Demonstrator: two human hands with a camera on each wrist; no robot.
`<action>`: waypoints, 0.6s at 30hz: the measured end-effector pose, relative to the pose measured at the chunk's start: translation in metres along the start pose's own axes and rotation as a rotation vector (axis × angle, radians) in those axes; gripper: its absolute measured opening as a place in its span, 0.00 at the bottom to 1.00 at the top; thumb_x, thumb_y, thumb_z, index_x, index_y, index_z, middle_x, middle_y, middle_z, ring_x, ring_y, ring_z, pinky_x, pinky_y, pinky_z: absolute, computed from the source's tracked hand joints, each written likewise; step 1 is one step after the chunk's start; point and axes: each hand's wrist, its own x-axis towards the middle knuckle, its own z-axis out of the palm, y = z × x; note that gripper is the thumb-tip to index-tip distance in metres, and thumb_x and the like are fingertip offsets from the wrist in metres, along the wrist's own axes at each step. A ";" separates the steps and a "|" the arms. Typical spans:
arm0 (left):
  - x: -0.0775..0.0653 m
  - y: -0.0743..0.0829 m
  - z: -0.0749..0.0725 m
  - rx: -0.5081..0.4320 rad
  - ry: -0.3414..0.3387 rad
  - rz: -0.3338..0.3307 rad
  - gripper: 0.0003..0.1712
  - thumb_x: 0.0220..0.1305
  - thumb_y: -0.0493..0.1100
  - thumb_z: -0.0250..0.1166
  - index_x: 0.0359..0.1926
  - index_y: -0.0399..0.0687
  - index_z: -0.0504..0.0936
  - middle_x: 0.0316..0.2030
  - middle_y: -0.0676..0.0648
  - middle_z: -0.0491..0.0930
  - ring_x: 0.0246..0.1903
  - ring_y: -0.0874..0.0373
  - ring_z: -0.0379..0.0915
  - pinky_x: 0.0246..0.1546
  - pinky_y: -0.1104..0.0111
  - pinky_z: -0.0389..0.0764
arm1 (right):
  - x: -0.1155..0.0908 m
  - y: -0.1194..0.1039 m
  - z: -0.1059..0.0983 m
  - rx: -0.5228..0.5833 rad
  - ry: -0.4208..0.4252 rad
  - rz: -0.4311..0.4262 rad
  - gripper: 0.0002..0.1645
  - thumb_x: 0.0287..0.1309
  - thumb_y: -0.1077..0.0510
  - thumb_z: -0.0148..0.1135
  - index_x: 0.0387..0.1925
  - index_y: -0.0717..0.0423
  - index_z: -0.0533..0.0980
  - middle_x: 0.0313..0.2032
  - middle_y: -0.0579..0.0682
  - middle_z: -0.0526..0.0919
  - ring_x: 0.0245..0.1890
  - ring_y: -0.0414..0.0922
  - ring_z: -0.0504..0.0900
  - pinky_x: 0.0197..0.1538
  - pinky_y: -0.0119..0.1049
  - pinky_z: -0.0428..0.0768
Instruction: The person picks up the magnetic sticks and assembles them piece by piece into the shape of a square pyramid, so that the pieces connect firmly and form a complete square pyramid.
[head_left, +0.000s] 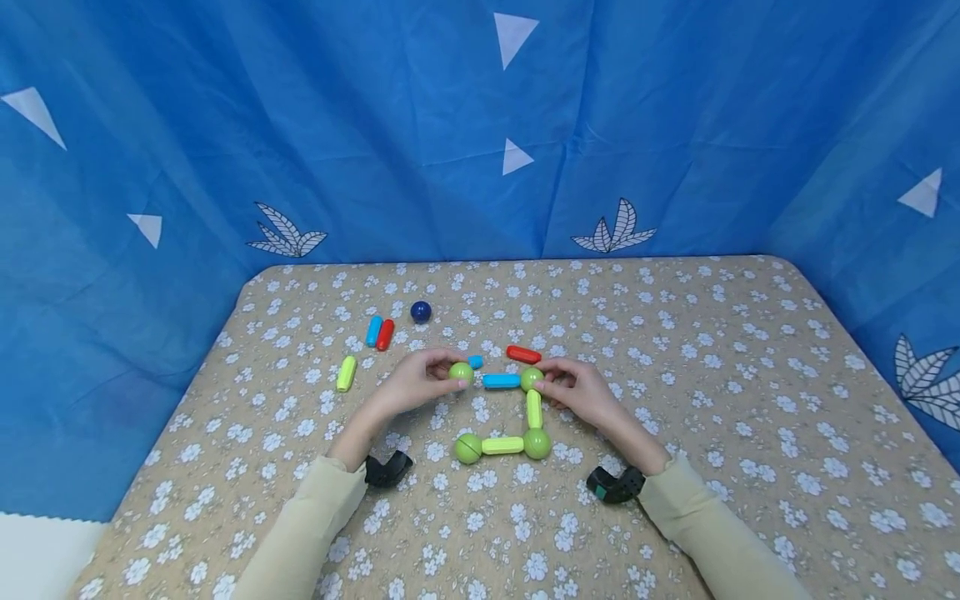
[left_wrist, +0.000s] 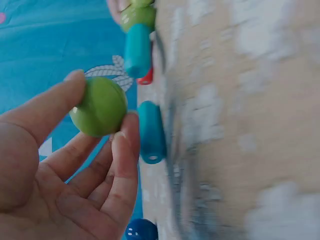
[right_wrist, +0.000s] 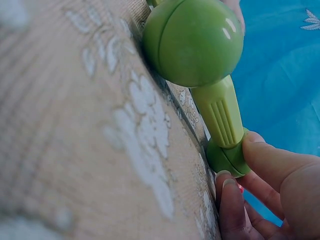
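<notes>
My left hand [head_left: 417, 381] pinches a green ball [left_wrist: 99, 106] between thumb and fingertips. That ball is apart from the left end of a blue rod [head_left: 501, 381]. The blue rod joins a second green ball [head_left: 531, 379], which my right hand [head_left: 581, 390] pinches at its right side. From this ball a yellow-green rod [right_wrist: 218, 112] runs toward me to a corner ball [head_left: 537, 443]. Another yellow-green rod [head_left: 502, 446] extends left from the corner to an end ball [head_left: 468, 448]. Just behind the left hand's ball lies a loose blue rod [left_wrist: 151, 132], partly hidden in the head view.
A red rod [head_left: 523, 354] lies behind the joined pieces. Farther left are a blue rod [head_left: 373, 331], a red rod [head_left: 386, 334], a yellow-green rod [head_left: 347, 373] and a dark blue ball [head_left: 421, 312]. A blue curtain [head_left: 420, 125] stands behind the flowered tablecloth [head_left: 712, 358].
</notes>
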 end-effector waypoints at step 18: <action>-0.006 -0.011 0.021 0.012 0.091 0.050 0.22 0.56 0.39 0.69 0.51 0.38 0.78 0.39 0.47 0.79 0.39 0.55 0.77 0.41 0.66 0.78 | -0.001 -0.003 0.002 -0.020 0.011 0.042 0.20 0.55 0.54 0.67 0.48 0.56 0.78 0.32 0.50 0.77 0.23 0.45 0.73 0.23 0.33 0.74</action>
